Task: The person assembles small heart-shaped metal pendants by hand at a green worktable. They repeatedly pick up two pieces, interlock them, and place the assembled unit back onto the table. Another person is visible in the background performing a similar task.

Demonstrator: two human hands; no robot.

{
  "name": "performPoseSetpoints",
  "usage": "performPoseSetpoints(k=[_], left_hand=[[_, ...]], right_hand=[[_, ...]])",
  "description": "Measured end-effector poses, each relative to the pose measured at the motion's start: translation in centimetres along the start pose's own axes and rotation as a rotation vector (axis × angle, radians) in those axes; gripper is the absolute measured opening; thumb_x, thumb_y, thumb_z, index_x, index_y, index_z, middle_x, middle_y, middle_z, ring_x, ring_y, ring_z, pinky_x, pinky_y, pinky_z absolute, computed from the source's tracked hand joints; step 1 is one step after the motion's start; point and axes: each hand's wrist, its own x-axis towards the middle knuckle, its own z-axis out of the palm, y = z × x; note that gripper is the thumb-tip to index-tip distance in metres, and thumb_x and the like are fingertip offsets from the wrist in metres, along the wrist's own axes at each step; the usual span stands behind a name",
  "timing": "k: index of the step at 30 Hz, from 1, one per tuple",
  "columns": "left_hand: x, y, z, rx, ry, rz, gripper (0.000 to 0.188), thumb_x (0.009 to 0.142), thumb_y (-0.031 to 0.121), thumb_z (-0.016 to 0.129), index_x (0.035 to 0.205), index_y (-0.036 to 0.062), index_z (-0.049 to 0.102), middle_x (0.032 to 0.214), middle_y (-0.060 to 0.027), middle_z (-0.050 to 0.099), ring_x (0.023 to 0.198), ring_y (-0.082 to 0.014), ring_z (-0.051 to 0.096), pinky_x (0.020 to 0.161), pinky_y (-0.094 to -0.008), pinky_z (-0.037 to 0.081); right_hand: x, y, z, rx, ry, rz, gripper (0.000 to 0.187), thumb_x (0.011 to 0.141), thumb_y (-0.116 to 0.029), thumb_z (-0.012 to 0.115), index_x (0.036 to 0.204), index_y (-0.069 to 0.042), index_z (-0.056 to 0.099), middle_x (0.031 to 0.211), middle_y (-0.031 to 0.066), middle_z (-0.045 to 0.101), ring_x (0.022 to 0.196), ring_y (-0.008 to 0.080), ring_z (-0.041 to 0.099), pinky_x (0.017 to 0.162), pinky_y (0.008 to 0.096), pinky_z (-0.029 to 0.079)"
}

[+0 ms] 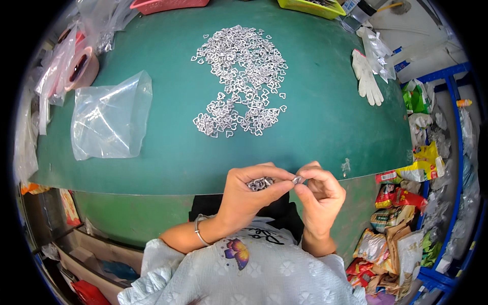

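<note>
Nearer than the heart pile (244,56), your left hand (239,193), cupping hearts (260,183), and right hand (321,195) pinch one piece (298,180). Handling seems piece-by-piece; next needs steadiness.

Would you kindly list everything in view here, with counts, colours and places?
Table: one, green, across middle
Heart pieces: many, silvery, mid-table
Clear bag: one, transparent, table left
Bowl: one, pink, upper left
Plastic bags: several, clear, upper left
Pink tray: one, pink, far edge
Green tray: one, yellow-green, far edge
Glove: one, white, table right
Rack: one, blue, far right
Packets: many, mixed colours, lower right
Held pieces: several, silvery, below centre
Small piece: apparently one, silvery, beside them
Shirt: one, pale grey, bottom centre
Bracelet: one, silvery, lower centre-left
Left hand: one, bare, around held pieces
Right hand: one, bare, pinching small piece
</note>
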Motion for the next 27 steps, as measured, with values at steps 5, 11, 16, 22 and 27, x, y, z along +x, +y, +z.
performPoseSetpoints(k=[5, 11, 16, 22, 27], left_hand=[[-0.6, 0.3, -0.6, -0.069, -0.064, -0.055, 0.008, 0.078, 0.004, 0.064, 0.084, -0.0013, 0.066, 0.068, 0.0006, 0.055, 0.057, -0.0018, 0.043, 0.047, -0.0169, 0.031], [-1.1, 0.3, -0.6, -0.166, -0.11, -0.137, 0.011, 0.081, 0.002, 0.059, 0.089, -0.0055, 0.062, 0.066, -0.0016, 0.051, 0.051, -0.004, 0.036, 0.043, -0.02, 0.024], [-1.0, 0.4, -0.9, -0.294, -0.176, -0.251, 0.015, 0.084, 0.007, 0.059, 0.091, -0.0064, 0.06, 0.062, -0.0005, 0.048, 0.05, -0.0038, 0.035, 0.042, -0.0203, 0.023], [-0.9, 0.4, -1.1, -0.446, -0.239, -0.32, 0.017, 0.085, 0.011, 0.059, 0.091, -0.0055, 0.06, 0.061, 0.0013, 0.046, 0.05, -0.0037, 0.032, 0.042, -0.0207, 0.021], [-0.9, 0.4, -1.0, -0.452, -0.251, -0.329, 0.018, 0.085, 0.012, 0.059, 0.09, -0.0053, 0.06, 0.061, 0.0012, 0.046, 0.05, -0.0038, 0.032, 0.043, -0.0208, 0.021]], right_hand=[[-0.9, 0.6, 0.6, 0.163, -0.01, -0.015, 0.024, 0.071, 0.014, 0.062, 0.092, 0.004, 0.056, 0.084, 0.0118, 0.057, 0.078, 0.0166, 0.054, 0.071, 0.0275, 0.045], [-1.2, 0.5, 0.9, 0.122, 0.012, -0.094, 0.022, 0.07, 0.012, 0.065, 0.086, 0.002, 0.053, 0.078, 0.0123, 0.059, 0.074, 0.018, 0.054, 0.066, 0.0278, 0.044], [-1.5, 0.6, 1.0, 0.05, 0.018, -0.155, 0.023, 0.069, 0.011, 0.067, 0.085, 0.002, 0.053, 0.077, 0.0123, 0.059, 0.072, 0.0179, 0.054, 0.065, 0.0279, 0.044], [-1.6, 0.3, 1.1, -0.001, 0.019, -0.178, 0.024, 0.067, 0.012, 0.068, 0.083, 0.001, 0.052, 0.076, 0.0124, 0.059, 0.072, 0.0184, 0.054, 0.064, 0.0286, 0.044], [-1.7, 0.0, 1.1, -0.044, 0.014, -0.198, 0.025, 0.067, 0.012, 0.067, 0.083, 0.001, 0.052, 0.075, 0.0124, 0.059, 0.072, 0.0188, 0.054, 0.065, 0.0291, 0.044]])
